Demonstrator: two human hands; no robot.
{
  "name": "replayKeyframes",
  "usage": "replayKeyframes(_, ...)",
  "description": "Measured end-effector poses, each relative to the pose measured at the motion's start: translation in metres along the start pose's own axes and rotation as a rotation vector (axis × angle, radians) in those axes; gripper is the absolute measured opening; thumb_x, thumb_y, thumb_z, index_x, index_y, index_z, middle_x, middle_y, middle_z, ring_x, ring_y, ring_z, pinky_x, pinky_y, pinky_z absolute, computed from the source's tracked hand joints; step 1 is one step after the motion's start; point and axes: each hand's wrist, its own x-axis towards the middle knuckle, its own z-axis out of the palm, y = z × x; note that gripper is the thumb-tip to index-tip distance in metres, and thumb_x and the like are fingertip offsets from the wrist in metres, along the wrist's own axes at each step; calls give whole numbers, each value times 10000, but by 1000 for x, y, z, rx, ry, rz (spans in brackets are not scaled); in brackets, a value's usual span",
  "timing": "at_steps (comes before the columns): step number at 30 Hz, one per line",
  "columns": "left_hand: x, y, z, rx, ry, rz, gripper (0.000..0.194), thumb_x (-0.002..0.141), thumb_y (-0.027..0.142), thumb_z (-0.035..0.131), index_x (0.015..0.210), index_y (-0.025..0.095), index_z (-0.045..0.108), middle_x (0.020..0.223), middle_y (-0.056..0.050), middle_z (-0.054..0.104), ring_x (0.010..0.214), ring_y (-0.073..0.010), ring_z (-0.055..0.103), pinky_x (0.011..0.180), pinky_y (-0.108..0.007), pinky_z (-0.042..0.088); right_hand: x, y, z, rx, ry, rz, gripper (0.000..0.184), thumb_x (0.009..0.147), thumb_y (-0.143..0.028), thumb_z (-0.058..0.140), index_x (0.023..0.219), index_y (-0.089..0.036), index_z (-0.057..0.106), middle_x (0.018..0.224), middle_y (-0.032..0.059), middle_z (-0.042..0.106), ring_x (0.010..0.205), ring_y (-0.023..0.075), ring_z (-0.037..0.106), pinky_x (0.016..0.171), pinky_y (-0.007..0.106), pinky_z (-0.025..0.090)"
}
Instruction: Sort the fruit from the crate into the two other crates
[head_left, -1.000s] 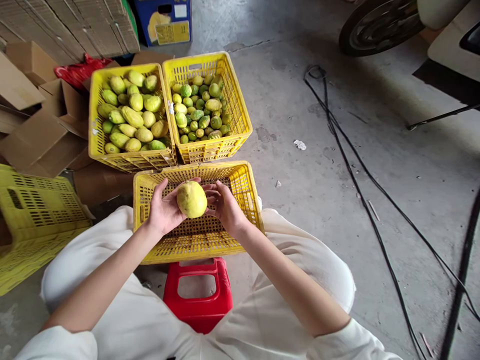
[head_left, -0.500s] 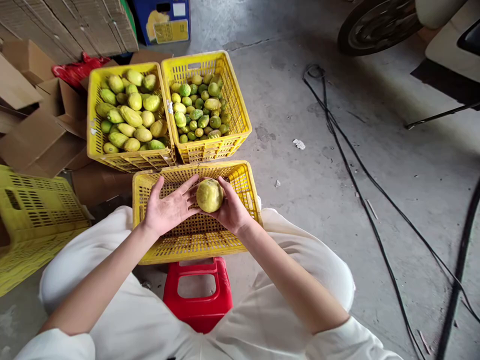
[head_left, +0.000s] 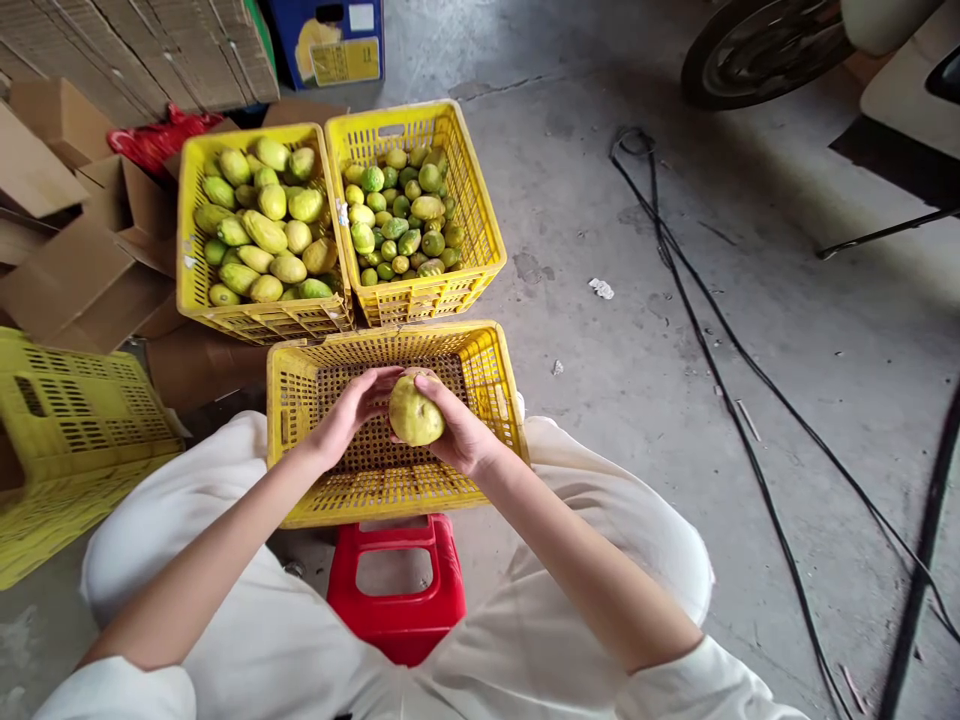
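Observation:
A round yellow-green fruit [head_left: 414, 412] is held over a yellow slatted crate [head_left: 491, 380] that rests between my knees. My right hand [head_left: 461, 435] is wrapped round the fruit from the right side. My left hand [head_left: 351, 410] has its fingers curled against the fruit's left edge. The crate under my hands shows only its bare slatted floor. Behind it stand two more yellow crates: the left one [head_left: 189, 260] holds several larger yellow-green fruits, the right one [head_left: 480, 215] several smaller green and yellow fruits.
A red plastic stool [head_left: 397, 585] sits below the near crate. An overturned yellow crate [head_left: 67, 430] lies at left, with cardboard boxes [head_left: 67, 270] behind it. Black cables [head_left: 705, 330] run across the concrete floor at right; a wheel [head_left: 757, 45] shows at top right.
The fruit passed from my left palm into my right hand and dropped slightly toward the crate. My left hand went from spread flat to fingers curled against the fruit.

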Motion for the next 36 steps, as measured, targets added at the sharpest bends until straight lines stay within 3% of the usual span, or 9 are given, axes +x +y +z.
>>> replayKeyframes(3, -4, -7, 7, -22, -84, -29, 599, 858, 717, 649, 1216, 243, 729, 1324, -112, 702, 1319, -356, 575, 1038, -449, 516, -1, 0, 2, 5, -41, -22, 458, 744, -575, 823, 1022, -281, 610, 1031, 12, 723, 946, 233, 711, 722, 350, 628)
replayKeyframes(7, -4, -7, 6, 25, 9, 9, 606, 783, 623, 800, 1255, 260, 685, 1359, -89, 674, 1359, -341, 551, 1121, -430, 476, -4, -7, 3, 82, -119, 46, 284, 877, -474, 645, 1086, -281, 647, 1175, 23, 731, 1100, 240, 689, 836, 371, 619)
replayKeyframes(12, -1, -3, 3, -38, 69, -33, 556, 801, 628, 754, 1184, 230, 687, 1241, -103, 708, 1252, -362, 616, 987, -452, 568, -7, -8, 2, 105, -159, 34, 386, 809, -271, 626, 1194, -304, 635, 1295, 3, 693, 1126, 216, 675, 926, 395, 592)
replayKeyframes(15, -2, -3, 2, -18, 56, -9, 538, 818, 585, 752, 1214, 231, 666, 1279, -108, 688, 1259, -351, 614, 975, -429, 578, -6, -6, 1, 34, -106, -21, 453, 764, -263, 746, 1192, -311, 604, 1211, 3, 704, 1058, 206, 688, 904, 375, 599)
replayKeyframes(20, -10, -3, 4, 187, -54, 227, 833, 759, 393, 871, 1470, 320, 442, 1596, -106, 437, 1448, -346, 475, 1116, -464, 508, -3, -4, -1, -59, 2, -119, 363, 785, -456, 814, 1007, -264, 601, 1001, -2, 704, 890, 177, 680, 714, 266, 595)
replayKeyframes(22, -14, -2, 7, 306, -25, 357, 891, 723, 288, 902, 1479, 312, 431, 1648, -110, 358, 1527, -340, 372, 1210, -473, 413, -2, -3, 0, -50, 12, -118, 339, 795, -478, 800, 983, -252, 630, 967, -5, 704, 855, 162, 670, 665, 230, 571)
replayKeyframes(25, -16, 2, 11, 413, 89, 515, 767, 705, 209, 908, 1379, 266, 545, 1539, -115, 497, 1509, -317, 400, 1281, -463, 299, -2, -2, 2, -36, -13, -108, 357, 778, -468, 808, 1029, -254, 673, 965, -5, 726, 849, 160, 680, 646, 210, 550)
replayKeyframes(29, -15, 3, 13, 408, 188, 579, 770, 590, 184, 972, 1272, 270, 624, 1451, -99, 591, 1477, -333, 447, 1290, -471, 277, -4, -5, 4, -66, -44, -109, 381, 769, -454, 810, 1078, -260, 698, 1039, 6, 747, 923, 183, 700, 685, 224, 557)
replayKeyframes(36, -17, -1, 8, 519, 150, 638, 843, 619, 258, 981, 1354, 290, 570, 1490, -97, 580, 1463, -332, 482, 1276, -473, 316, -12, -13, 5, -182, -79, -133, 467, 720, -409, 883, 1085, -264, 630, 1013, -2, 717, 956, 184, 683, 798, 271, 559)
